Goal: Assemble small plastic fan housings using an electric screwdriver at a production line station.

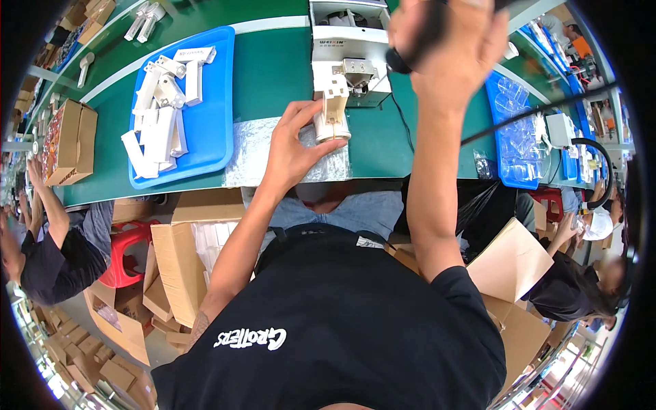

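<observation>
My left hand grips a white plastic housing between thumb and fingers. The housing stands upright at the front of a white benchtop machine, close to its metal bracket. To the right of the machine, my right hand is raised above the bench, closed round a black handheld tool. Motion blur and the upper picture edge hide the tool's exact kind. A silvery sheet lies on the green bench under my left hand and wrist.
A blue tray of white plastic parts lies left; a blue bin with clear plastic pieces lies right. A black cable crosses behind my right forearm. Cardboard boxes stand below the bench. Other people sit at both sides.
</observation>
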Available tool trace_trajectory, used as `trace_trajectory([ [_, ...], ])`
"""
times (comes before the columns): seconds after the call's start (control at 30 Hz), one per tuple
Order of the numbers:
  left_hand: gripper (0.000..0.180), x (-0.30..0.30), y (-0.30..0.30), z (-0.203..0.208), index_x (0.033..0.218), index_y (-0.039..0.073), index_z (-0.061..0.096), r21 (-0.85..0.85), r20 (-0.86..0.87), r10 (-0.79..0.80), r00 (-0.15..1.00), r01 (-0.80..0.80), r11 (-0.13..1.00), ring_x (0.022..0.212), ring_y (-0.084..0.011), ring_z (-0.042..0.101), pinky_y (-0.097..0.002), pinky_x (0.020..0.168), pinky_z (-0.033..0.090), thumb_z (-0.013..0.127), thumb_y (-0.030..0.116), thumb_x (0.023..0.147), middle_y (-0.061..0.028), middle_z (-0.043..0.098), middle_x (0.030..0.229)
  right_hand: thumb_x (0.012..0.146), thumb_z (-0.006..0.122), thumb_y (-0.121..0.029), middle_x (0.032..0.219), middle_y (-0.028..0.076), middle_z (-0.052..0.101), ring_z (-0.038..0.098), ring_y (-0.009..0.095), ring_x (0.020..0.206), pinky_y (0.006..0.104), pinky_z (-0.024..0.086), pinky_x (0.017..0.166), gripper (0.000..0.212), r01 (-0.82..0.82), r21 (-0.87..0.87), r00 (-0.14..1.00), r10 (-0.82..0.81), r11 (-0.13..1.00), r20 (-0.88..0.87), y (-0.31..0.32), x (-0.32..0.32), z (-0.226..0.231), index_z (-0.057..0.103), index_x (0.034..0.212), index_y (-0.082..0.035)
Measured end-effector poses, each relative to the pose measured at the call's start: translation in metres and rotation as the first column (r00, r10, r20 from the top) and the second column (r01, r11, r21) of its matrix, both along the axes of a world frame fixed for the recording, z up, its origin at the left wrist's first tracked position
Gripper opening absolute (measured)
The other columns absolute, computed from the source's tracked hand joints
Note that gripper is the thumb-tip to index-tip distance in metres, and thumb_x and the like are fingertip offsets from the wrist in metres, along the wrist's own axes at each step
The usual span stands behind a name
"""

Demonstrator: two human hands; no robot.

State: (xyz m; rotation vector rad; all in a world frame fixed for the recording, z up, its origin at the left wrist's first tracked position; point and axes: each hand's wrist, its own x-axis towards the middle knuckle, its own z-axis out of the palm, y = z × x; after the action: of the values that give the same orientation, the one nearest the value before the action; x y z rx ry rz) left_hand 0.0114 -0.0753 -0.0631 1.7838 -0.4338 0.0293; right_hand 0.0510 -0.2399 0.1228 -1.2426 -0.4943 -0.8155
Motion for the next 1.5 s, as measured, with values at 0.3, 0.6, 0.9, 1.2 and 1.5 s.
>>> trace_trajectory([
  [0.3,0.066,0.0,-0.001,0.004,0.134,0.0,0.069,0.063,0.076,0.032,0.997,-0.036,0.997,0.113,-0.0237,0.068,-0.0361,0.101,0.057,0.096,0.012,0.075,-0.0111,0.064,0.127,0.091,0.079,-0.063,0.068,0.008,0.061,0.057,0.012,0.051,0.0231,0.046,0.047,0.095,0.001,0.104,0.984,0.018,0.995,-0.179,0.034,-0.056,0.004,0.042,0.144,0.007],
  [0.6,0.066,-0.003,-0.002,0.007,0.134,0.002,0.07,0.05,0.071,0.024,0.997,-0.028,0.998,0.115,-0.0246,0.067,-0.0364,0.102,0.055,0.097,0.013,0.074,-0.0115,0.065,0.127,0.096,0.072,-0.063,0.067,0.006,0.059,0.055,0.01,0.05,0.0216,0.044,0.047,0.09,0.051,0.027,0.991,-0.047,0.998,-0.126,0.037,-0.045,-0.006,0.042,0.143,0.007],
  [0.9,0.07,-0.006,0.002,0.004,0.138,0.003,0.068,0.046,0.085,0.002,0.996,-0.005,0.999,0.119,-0.0274,0.065,-0.0375,0.105,0.052,0.096,0.015,0.075,-0.011,0.065,0.127,0.096,0.07,-0.064,0.067,0.007,0.057,0.054,0.014,0.048,0.0257,0.047,0.046,0.089,0.001,-0.045,0.984,-0.009,0.999,-0.175,0.039,-0.041,-0.015,0.037,0.145,0.002],
  [1.2,0.07,0.002,0.003,0.002,0.141,0.012,0.069,0.019,0.12,0.003,0.993,-0.005,1.0,0.114,-0.0291,0.065,-0.039,0.101,0.054,0.094,0.016,0.077,-0.0101,0.062,0.127,0.106,0.064,-0.052,0.072,0.007,0.058,0.055,0.014,0.05,0.025,0.046,0.047,0.069,0.14,-0.143,0.985,-0.152,0.98,-0.076,0.048,-0.035,-0.016,0.041,0.144,0.001],
  [1.5,0.069,-0.012,0.001,-0.001,0.144,0.01,0.06,0.097,0.132,-0.004,0.991,-0.009,0.995,0.11,-0.0376,0.063,-0.0439,0.092,0.055,0.09,0.023,0.083,-0.0129,0.056,0.122,0.106,0.058,-0.056,0.082,0.009,0.055,0.051,0.016,0.061,0.0298,0.045,0.053,0.083,0.177,0.199,0.979,-0.193,0.964,0.06,-0.004,-0.066,-0.017,0.027,0.16,-0.001],
])
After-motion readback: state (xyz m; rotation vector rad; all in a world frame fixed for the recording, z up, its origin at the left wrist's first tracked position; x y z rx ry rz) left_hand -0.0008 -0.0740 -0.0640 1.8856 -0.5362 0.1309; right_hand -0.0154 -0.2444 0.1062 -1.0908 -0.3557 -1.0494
